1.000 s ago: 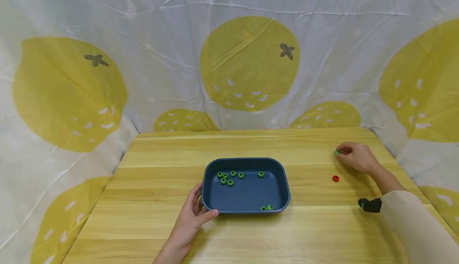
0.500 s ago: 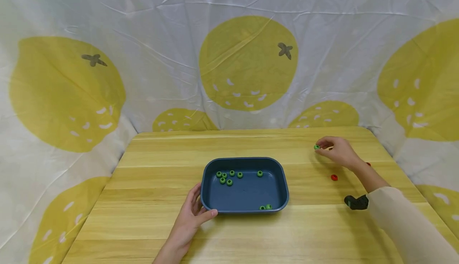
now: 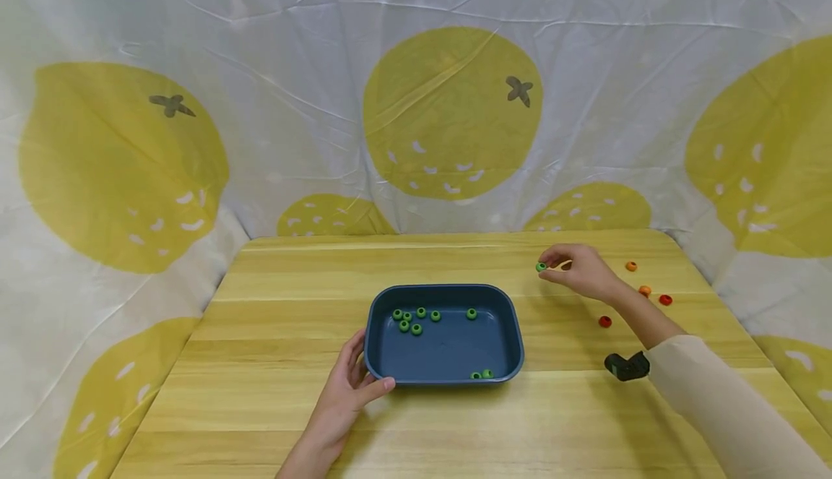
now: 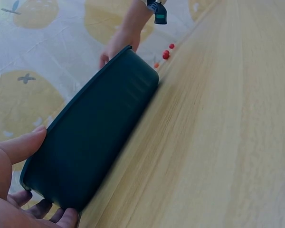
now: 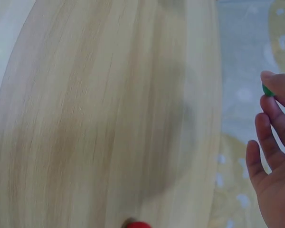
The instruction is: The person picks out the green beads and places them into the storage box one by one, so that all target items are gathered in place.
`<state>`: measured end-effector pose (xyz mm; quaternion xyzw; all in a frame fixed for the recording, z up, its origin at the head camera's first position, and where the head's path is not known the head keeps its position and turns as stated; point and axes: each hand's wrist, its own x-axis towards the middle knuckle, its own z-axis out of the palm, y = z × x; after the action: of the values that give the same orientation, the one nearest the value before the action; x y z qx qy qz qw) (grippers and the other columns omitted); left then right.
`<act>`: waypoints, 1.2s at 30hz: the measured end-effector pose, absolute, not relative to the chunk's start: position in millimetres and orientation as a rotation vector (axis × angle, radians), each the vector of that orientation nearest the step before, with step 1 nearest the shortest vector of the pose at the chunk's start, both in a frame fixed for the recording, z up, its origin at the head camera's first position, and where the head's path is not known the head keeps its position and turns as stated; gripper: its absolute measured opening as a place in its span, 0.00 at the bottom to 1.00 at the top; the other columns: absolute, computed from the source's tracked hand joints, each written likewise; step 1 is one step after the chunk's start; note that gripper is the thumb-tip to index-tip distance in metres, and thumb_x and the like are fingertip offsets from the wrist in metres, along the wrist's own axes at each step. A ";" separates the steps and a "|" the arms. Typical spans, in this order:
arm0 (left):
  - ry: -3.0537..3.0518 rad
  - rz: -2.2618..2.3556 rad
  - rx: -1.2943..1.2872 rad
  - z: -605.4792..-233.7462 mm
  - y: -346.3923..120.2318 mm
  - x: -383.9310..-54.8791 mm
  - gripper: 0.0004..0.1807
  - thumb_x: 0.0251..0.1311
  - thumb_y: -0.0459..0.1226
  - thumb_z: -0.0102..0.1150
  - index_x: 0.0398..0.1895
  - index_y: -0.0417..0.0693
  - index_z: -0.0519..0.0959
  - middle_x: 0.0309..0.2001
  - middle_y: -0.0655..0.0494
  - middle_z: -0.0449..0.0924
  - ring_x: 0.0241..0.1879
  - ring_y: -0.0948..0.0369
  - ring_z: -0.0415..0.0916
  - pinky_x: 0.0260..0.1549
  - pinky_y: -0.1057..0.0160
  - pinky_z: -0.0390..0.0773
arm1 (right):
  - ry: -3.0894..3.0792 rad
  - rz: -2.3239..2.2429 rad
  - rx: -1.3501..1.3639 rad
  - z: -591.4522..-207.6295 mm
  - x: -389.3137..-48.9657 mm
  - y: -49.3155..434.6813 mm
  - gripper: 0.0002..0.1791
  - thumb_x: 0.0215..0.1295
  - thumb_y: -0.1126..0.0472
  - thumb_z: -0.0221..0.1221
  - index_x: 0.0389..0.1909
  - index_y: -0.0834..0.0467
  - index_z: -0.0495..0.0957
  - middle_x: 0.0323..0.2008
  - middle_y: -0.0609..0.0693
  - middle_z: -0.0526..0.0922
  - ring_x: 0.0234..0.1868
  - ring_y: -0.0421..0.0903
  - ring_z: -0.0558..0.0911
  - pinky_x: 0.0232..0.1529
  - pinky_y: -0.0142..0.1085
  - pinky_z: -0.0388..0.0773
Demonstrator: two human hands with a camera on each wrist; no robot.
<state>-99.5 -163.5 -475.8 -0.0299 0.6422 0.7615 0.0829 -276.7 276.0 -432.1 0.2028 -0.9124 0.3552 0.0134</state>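
A dark blue rectangular tray (image 3: 448,352) stands on the wooden table, with several green beads (image 3: 417,329) inside, most of them toward its left back. My left hand (image 3: 344,399) grips the tray's left front corner, thumb (image 4: 26,145) over the rim and fingers beneath the outer wall. Off to the right, beyond the tray's back right corner, my right hand (image 3: 578,269) pinches one green bead (image 3: 541,266) between thumb and fingertip. In the right wrist view that bead (image 5: 267,90) is mostly covered by the fingers, and the other fingers are spread.
Two red beads (image 3: 605,321) and two orange beads (image 3: 631,266) lie on the table (image 3: 260,363) around the right forearm. A black wrist device (image 3: 627,367) hangs by the right sleeve. A lemon-print cloth (image 3: 448,118) hangs behind the table.
My right hand has moved left from the table's right side toward the tray, carrying the green bead, and uncovered the orange beads and a second red one. My left hand has stayed on the tray.
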 end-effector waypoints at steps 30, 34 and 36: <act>1.927 2.272 -0.079 -474.4 -162.9 -102.4 0.51 0.58 0.27 0.73 0.81 0.50 0.54 0.80 0.48 0.53 0.77 0.49 0.53 0.72 0.50 0.58 | -2.774 1.073 1.111 -405.1 -277.6 194.8 0.11 0.64 0.60 0.73 0.45 0.54 0.86 0.41 0.42 0.86 0.44 0.47 0.83 0.48 0.51 0.82; 1.920 2.276 -0.082 -475.4 -162.9 -102.7 0.51 0.58 0.26 0.73 0.81 0.49 0.54 0.80 0.48 0.53 0.78 0.48 0.52 0.73 0.50 0.57 | -2.785 1.069 1.159 -401.4 -277.1 184.7 0.11 0.65 0.59 0.72 0.46 0.55 0.86 0.42 0.42 0.86 0.46 0.48 0.83 0.50 0.52 0.81; 1.919 2.278 -0.081 -475.5 -162.7 -102.8 0.51 0.58 0.26 0.73 0.81 0.49 0.54 0.80 0.48 0.52 0.78 0.48 0.52 0.73 0.49 0.56 | -2.781 1.069 1.186 -399.7 -277.4 179.8 0.11 0.65 0.58 0.72 0.46 0.54 0.86 0.42 0.42 0.86 0.47 0.49 0.83 0.50 0.52 0.81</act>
<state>-102.8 -162.7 -475.5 -0.0271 0.6419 0.7620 0.0809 -277.4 179.8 -399.7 0.3697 -0.8668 0.3331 -0.0325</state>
